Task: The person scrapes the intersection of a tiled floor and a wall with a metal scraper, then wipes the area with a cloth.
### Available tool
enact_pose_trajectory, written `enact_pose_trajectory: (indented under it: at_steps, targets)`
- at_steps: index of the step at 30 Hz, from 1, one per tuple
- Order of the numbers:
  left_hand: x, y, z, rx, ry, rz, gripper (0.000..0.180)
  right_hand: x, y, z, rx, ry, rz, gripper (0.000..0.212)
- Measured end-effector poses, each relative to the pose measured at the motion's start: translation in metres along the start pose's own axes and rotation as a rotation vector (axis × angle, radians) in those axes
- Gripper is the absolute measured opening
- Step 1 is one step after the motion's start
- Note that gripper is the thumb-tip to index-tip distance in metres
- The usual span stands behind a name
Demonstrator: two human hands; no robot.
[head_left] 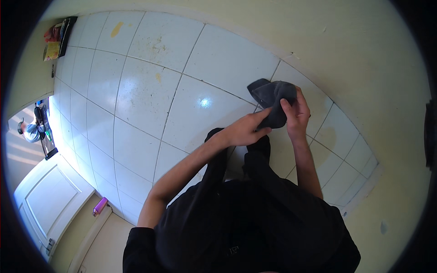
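Observation:
In front of me, above my feet, I hold a dark grey piece of soft cloth (274, 93). It is bunched and folded, with a flap sticking out to the left; whether it is a garment or a rag I cannot tell. My right hand (297, 113) grips its right side, thumb in front and the other fingers behind. At the lower left edge, my left hand (252, 128) has its fingers and thumb closed on the fabric. Below the cloth are my dark-covered feet (258, 144) and black trouser legs.
White floor tiles (136, 91) with yellowish stains spread to the left. A pale wall (355, 59) curves close along the right. A white door (52, 200), a pink-purple bottle (100, 206) and a rack of goods (57, 38) stand at left. Another person (31, 130) is beyond the doorway.

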State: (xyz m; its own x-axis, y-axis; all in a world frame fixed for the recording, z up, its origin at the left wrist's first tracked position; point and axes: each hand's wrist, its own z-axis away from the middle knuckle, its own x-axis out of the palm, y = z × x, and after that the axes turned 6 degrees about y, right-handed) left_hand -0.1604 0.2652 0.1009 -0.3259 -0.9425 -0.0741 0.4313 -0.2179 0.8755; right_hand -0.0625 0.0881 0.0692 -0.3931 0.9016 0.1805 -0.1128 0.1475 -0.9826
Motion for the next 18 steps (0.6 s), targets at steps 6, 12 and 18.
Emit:
enact_pose_trajectory:
  at_steps: [6, 12, 18]
  targets:
    - [-0.009, -0.048, -0.026, 0.366, 0.389, -0.016, 0.056, -0.013, 0.072, 0.009, -0.059, 0.242, 0.477, 0.047]
    - [-0.044, -0.083, -0.022, 0.238, 0.742, 0.005, 0.040, -0.003, 0.062, -0.010, -0.114, 0.213, 1.021, 0.044]
    - [-0.052, -0.125, -0.024, 0.251, 0.840, -0.201, 0.031, -0.005, 0.081, -0.056, -0.069, 0.096, 1.289, 0.047]
